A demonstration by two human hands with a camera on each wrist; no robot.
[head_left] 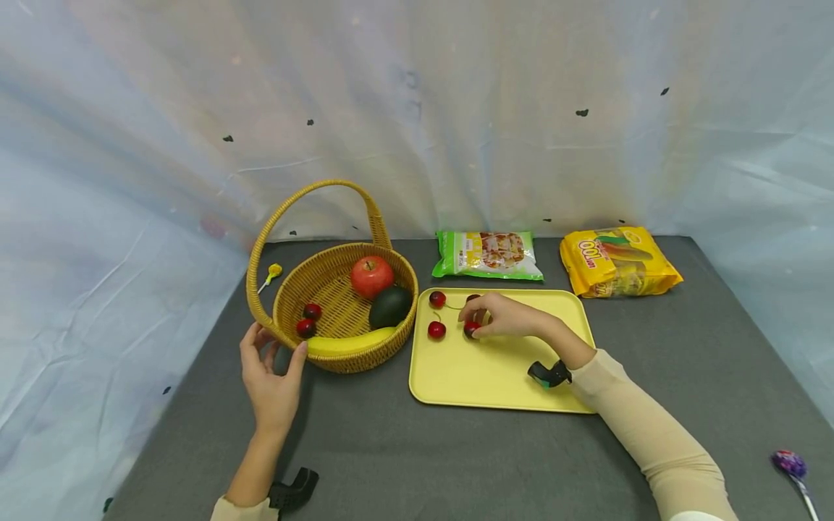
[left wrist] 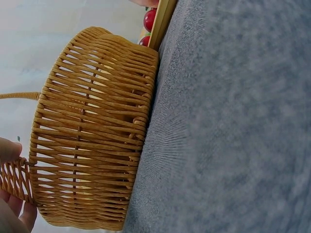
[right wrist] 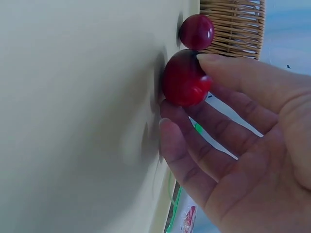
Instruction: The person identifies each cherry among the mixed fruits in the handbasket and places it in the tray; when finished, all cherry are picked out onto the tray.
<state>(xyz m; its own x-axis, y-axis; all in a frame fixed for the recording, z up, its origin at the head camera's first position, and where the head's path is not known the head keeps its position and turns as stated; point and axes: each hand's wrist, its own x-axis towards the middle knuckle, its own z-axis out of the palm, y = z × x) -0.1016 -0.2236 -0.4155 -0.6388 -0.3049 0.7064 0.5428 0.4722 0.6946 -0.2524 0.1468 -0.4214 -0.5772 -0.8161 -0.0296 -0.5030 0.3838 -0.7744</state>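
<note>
My left hand [head_left: 272, 387] grips the wicker basket [head_left: 357, 364] at its left side, where the handle meets the rim; the left wrist view shows fingers round the woven handle base. Over the yellow tray [head_left: 495, 383], my right hand [head_left: 508, 317] pinches a dark red cherry [right wrist: 184, 80] between thumb and fingers. Two cherries [head_left: 437, 299] [head_left: 436, 331] with stems lie at the tray's left, and another [head_left: 473, 297] is partly hidden behind the right hand. Inside the basket are a red apple [head_left: 372, 277], a dark green avocado [head_left: 389, 307], a banana [head_left: 352, 343] and two cherries [head_left: 312, 312].
A green and white snack packet [head_left: 489, 255] lies behind the tray, with a yellow packet [head_left: 619, 262] to its right. One yellow lollipop [head_left: 274, 270] is left of the basket; a purple lollipop [head_left: 790, 464] lies at the front right of the grey table [head_left: 456, 463].
</note>
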